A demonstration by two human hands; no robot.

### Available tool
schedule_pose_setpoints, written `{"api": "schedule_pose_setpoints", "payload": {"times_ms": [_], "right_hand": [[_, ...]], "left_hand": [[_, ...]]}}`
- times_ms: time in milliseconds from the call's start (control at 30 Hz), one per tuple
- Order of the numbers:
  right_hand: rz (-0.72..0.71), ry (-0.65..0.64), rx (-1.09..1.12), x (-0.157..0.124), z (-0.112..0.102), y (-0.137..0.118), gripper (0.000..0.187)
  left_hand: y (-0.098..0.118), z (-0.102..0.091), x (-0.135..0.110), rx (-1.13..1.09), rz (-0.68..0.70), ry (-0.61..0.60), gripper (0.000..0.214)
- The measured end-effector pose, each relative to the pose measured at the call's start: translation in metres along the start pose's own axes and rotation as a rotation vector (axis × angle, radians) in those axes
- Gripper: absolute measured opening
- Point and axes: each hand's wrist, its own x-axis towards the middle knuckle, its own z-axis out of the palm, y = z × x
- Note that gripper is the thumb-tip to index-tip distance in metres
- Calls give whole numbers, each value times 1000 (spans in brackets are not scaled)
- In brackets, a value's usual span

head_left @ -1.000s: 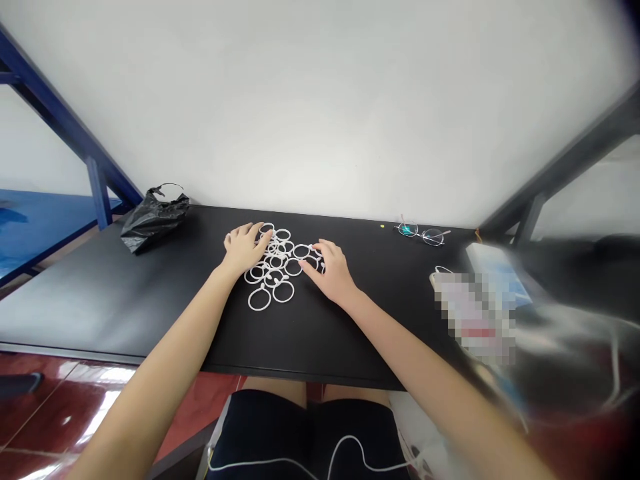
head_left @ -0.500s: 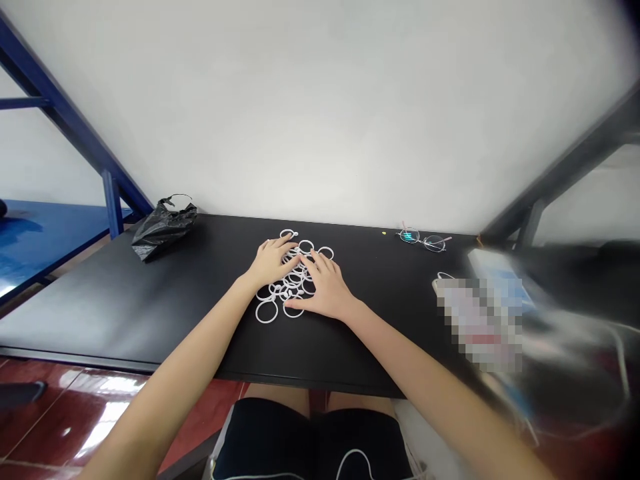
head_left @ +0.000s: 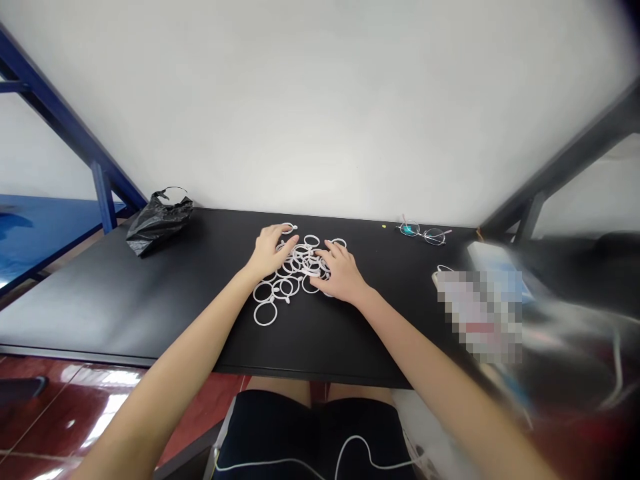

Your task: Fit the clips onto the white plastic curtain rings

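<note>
At the far left of the black worktop (head_left: 150, 293) lies a crumpled black plastic bag (head_left: 157, 220), well apart from the hands. Next comes the left hand (head_left: 270, 252): the arm is stretched forward, the palm faces down, and the open fingers rest on the left edge of a heap of white plastic rings (head_left: 299, 261). The hand grips nothing. The heap sits in the middle of the worktop, near its back edge, with some loose rings lying closer to the person. The right hand (head_left: 341, 273) is also flat and open, palm down, its fingers spread over the right side of the heap, so the rings lie between and under both hands. The work in hand seems to be sorting through the tangled rings. I think that taking one ring would need a fingertip pinch, because many overlap. Further right, a pair of glasses (head_left: 423, 233) lies near the wall.
</note>
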Motion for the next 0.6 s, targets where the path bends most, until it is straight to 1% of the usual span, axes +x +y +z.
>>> {"api": "schedule_pose_setpoints", "payload": {"times_ms": [33,67,133,200,267,333,467,533,600], "right_hand": [[4,20,-10,0,-1,-1,65],[4,34,-14,-1,-1,-3,68],[-11,29,-7,-1,-1,-7,79],[-36,-5,-1,-1,1,-11,88],[-51,-27,-1,-1,4,-13,87],[-54,-5,5,0,6,-14,78],[-50,122,75,-1,10,-9,66],[-69,186,126,-1,9,-8,61],[-118,231,174,-2,6,-9,53]], "left_hand": [[-6,0,3,21,-8,15,49],[-12,1,5,21,-43,7,51],[-21,3,11,13,-161,-54,55],[-26,6,18,52,-235,-129,56],[-28,7,26,121,-253,-185,56],[-31,7,34,156,-217,-212,53],[-44,1,45,107,-30,-219,32],[-51,-2,47,77,11,-227,24],[-55,-3,45,61,23,-233,21]]}}
